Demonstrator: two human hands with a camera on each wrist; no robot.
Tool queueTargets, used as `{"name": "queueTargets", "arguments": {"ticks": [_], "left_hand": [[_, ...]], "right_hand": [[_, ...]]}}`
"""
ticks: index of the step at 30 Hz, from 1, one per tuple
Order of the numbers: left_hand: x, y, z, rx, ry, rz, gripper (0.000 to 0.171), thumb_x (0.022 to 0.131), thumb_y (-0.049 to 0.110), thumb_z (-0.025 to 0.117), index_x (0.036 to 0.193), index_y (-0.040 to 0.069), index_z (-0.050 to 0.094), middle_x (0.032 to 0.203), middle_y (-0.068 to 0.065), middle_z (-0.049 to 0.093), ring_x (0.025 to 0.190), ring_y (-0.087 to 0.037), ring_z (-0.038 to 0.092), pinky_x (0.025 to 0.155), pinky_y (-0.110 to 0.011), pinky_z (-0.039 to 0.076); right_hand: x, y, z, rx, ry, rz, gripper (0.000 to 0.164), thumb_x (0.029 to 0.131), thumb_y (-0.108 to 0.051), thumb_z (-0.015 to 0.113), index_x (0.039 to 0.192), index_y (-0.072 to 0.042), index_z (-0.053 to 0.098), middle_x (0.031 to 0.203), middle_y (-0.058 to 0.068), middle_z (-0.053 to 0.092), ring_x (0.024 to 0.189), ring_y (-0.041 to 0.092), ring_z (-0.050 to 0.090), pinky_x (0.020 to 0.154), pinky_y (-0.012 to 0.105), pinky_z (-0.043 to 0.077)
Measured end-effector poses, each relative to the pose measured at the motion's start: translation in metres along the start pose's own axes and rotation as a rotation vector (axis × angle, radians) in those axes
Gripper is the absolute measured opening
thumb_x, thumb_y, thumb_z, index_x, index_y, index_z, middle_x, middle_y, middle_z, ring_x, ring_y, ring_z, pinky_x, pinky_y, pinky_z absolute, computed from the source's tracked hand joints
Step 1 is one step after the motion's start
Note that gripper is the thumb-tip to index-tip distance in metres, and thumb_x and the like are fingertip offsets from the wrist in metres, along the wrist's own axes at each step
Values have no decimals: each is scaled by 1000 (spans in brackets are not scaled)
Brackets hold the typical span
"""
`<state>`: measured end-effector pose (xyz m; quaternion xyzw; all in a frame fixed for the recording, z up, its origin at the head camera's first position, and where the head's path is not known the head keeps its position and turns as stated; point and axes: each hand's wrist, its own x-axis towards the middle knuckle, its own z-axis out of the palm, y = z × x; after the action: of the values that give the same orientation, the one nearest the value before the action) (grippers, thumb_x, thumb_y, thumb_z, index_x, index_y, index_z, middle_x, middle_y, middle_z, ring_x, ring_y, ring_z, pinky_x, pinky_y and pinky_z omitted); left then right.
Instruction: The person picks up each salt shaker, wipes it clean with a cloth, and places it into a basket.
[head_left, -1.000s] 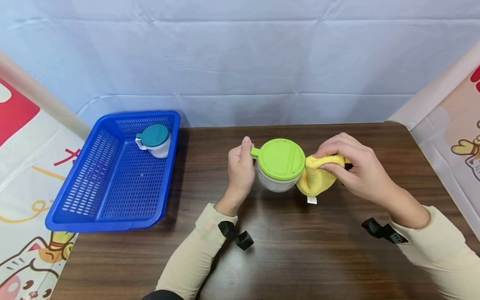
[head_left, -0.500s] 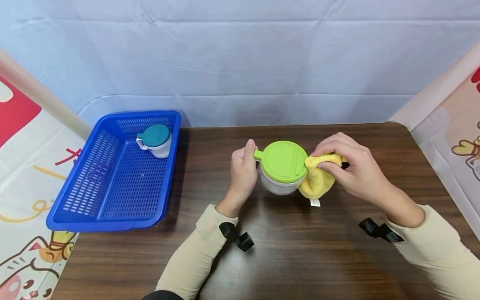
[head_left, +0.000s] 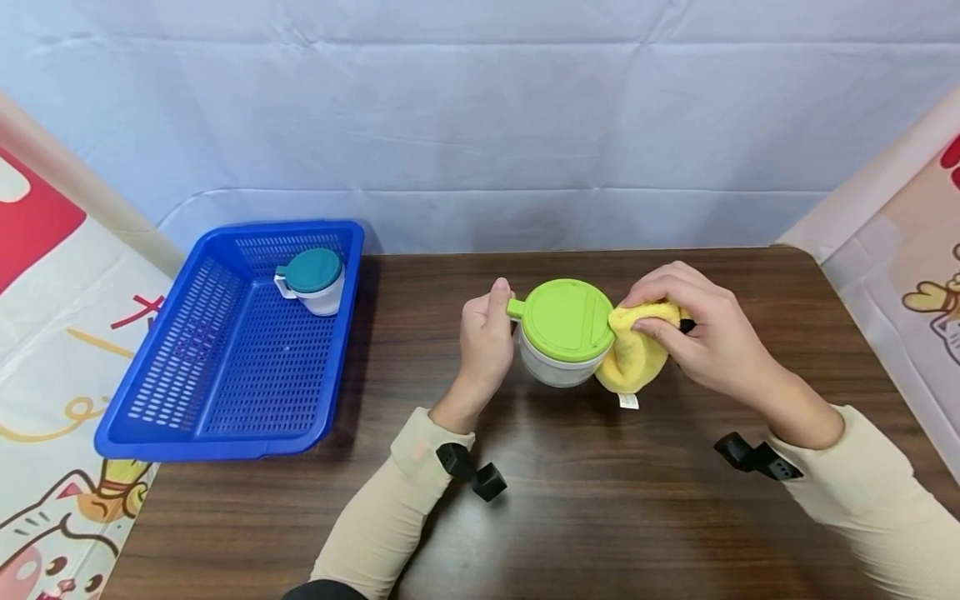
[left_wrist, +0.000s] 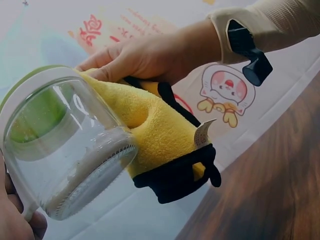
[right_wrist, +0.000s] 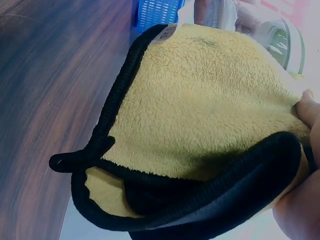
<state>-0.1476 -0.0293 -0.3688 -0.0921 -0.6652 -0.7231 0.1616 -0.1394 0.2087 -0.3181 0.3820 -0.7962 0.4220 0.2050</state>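
A clear glass jar with a lime-green lid and a side handle is held up over the table. My left hand grips it by the handle, thumb pointing up. Between thumb and fingers, my right hand pinches a yellow cloth with black edging and a white tag. The folded cloth lies against the jar's right side just below the lid. In the right wrist view the fluffy yellow cloth fills most of the picture, with a small black loop at its corner.
A blue plastic basket stands at the left of the brown wooden table. Inside it, at the back right, sits a smaller jar with a teal lid. Pale cloth sheets hang behind the table and at its sides.
The jar and left hand have shifted slightly right and toward me, then back up a touch. The right hand has moved a little left with the cloth, which stays against the jar.
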Motion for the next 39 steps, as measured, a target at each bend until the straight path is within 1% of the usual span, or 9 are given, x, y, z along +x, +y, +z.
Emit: {"name": "queueTargets", "arguments": {"ticks": [7,9,11,13,14,15,20,29,39], "left_hand": [[0,0,1,10,9,-1,54,108,12,42,55,2,38,52,5,29,48,-11,28,48,-24,21],[0,0,2,12,13,-1,54,107,12,43,54,2,38,52,5,29,49,-10,27,49,-24,20],[0,0,3,13,12,-1,54,107,11,43,54,2,38,53,6,28,50,-10,27,50,-24,20],[-1,0,4,16,14,-4,54,107,11,43,54,2,38,53,6,28,50,-9,26,50,-24,20],[-1,0,4,18,17,-5,54,107,11,43,54,2,37,53,6,28,50,-9,26,50,-24,20],[-1,0,4,18,21,-8,54,107,12,42,54,2,37,53,6,28,50,-10,26,50,-24,20],[-1,-1,4,28,45,-19,54,107,13,43,54,4,36,53,5,28,49,-10,27,50,-24,20],[-2,-3,6,43,40,-22,55,107,13,43,54,4,35,53,6,28,50,-10,26,50,-24,20],[-1,-5,8,59,38,-11,54,107,13,43,55,1,34,53,5,27,51,-10,25,51,-25,20]], "right_hand": [[2,3,-1,5,3,27,42,94,-43,66,97,-1,73,99,5,68,101,8,58,87,19,42],[2,5,-1,0,5,37,25,95,-26,72,97,-1,73,99,5,68,102,9,58,87,19,42],[3,6,-1,-11,8,54,9,90,-4,76,98,-1,73,99,5,68,102,8,58,87,20,42],[4,8,0,-21,15,68,24,79,14,77,97,-1,72,99,6,68,102,7,57,86,19,42],[5,9,1,-25,19,75,32,74,20,76,97,-1,72,98,6,68,101,7,57,86,19,42],[5,10,2,-27,23,81,34,73,22,76,97,-1,72,98,7,68,101,6,57,85,19,41],[11,14,5,-31,31,96,35,73,22,76,97,-2,72,98,7,68,98,5,55,82,19,40],[20,17,11,-17,19,148,26,82,16,73,101,-2,73,101,6,68,102,8,56,86,20,40],[35,23,15,-5,-66,85,30,84,14,73,104,-9,76,105,0,70,106,7,56,93,23,41]]}}
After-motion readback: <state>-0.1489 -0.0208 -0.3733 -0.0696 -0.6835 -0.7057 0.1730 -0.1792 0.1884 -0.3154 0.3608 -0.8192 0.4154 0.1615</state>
